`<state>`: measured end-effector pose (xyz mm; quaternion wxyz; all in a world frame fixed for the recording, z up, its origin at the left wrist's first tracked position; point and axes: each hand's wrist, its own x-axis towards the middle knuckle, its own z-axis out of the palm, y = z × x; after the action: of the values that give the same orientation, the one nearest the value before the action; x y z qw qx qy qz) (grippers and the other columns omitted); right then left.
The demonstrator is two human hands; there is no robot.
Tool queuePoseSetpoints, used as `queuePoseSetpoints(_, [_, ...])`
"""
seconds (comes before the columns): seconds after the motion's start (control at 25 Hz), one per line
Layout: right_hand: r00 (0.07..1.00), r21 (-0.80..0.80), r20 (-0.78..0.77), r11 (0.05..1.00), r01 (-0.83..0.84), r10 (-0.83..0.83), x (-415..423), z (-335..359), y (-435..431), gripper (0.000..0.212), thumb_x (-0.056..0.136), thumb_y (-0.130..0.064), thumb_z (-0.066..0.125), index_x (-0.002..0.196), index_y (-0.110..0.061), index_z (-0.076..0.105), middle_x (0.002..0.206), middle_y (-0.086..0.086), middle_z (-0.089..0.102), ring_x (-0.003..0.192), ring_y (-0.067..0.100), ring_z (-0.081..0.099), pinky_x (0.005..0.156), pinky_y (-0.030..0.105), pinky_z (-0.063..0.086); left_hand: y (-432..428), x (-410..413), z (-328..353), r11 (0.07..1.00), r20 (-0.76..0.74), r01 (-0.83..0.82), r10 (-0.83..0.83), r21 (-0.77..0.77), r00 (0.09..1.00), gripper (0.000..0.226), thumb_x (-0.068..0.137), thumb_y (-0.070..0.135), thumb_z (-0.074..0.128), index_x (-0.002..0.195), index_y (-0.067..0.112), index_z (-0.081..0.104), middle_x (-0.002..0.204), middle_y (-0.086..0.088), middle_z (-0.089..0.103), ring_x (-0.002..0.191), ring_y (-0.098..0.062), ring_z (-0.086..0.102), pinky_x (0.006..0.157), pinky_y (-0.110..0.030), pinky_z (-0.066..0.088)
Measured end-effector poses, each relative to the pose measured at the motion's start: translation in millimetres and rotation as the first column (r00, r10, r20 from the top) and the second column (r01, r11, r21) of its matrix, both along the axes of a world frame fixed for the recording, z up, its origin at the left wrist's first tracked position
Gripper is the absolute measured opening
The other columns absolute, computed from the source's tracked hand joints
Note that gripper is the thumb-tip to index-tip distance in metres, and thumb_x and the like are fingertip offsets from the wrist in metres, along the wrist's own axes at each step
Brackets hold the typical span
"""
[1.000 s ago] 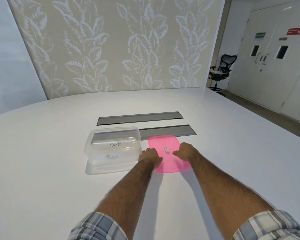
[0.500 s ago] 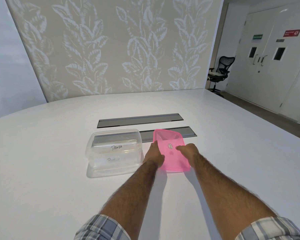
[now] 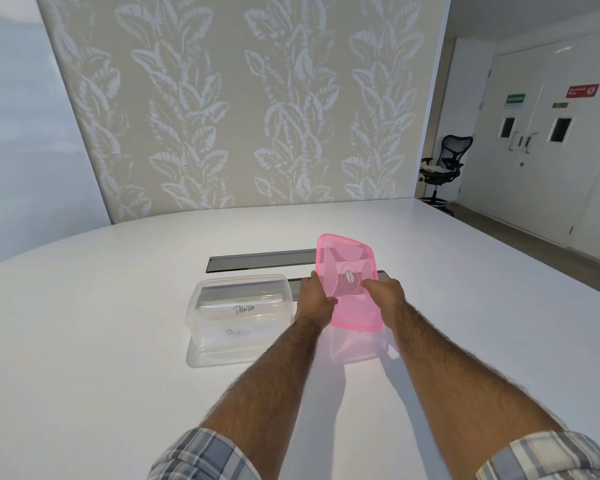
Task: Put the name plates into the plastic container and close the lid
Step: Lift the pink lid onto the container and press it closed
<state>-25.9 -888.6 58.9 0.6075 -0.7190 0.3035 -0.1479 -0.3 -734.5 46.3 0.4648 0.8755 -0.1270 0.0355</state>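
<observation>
Pink lid (image 3: 352, 299) held tilted above the worktop (image 3: 84, 341), gripped at its sides by left hand (image 3: 314, 301) and right hand (image 3: 385, 296). Clear container (image 3: 239, 320), name plates (image 3: 243, 310) inside, stands uncovered just left.

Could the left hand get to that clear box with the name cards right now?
Probably yes: the clear box sits just left of the left hand, with nothing between them. But that hand grips the pink lid, so it would need to let go first.

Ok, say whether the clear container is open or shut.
Open. No lid on the clear container; left hand and right hand hold the pink lid tilted beside it.
</observation>
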Motion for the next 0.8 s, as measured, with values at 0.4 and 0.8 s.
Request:
queuePoseSetpoints(0.4, [0.974,0.195,0.174,0.965,-0.177,0.143,12,45,70,0.033,0.083,-0.017,0.068,0.109,0.002,0.066,0.105,0.017,0.070,0.093,0.033,0.068,0.072,0.035,0.051,94,-1,64,0.909,-0.036,-0.069,0.060,-0.412,0.998,0.061,0.094,-0.003,0.054,0.149,0.021,0.044,0.092,-0.012,0.058,0.066,-0.027,0.063,0.067,-0.037,0.060])
queuePoseSetpoints(0.8, [0.945,0.326,0.276,0.909,-0.261,0.173,14,94,160,0.028,0.088,-0.020,0.067,0.110,-0.006,0.058,0.101,0.018,0.062,0.083,0.032,0.062,0.073,0.042,0.054,241,1,108,0.865,-0.073,0.000,-0.043,-0.501,0.996,0.042,0.098,0.002,0.058,0.140,0.005,0.055,0.081,-0.013,0.063,0.055,-0.022,0.059,0.052,-0.027,0.055])
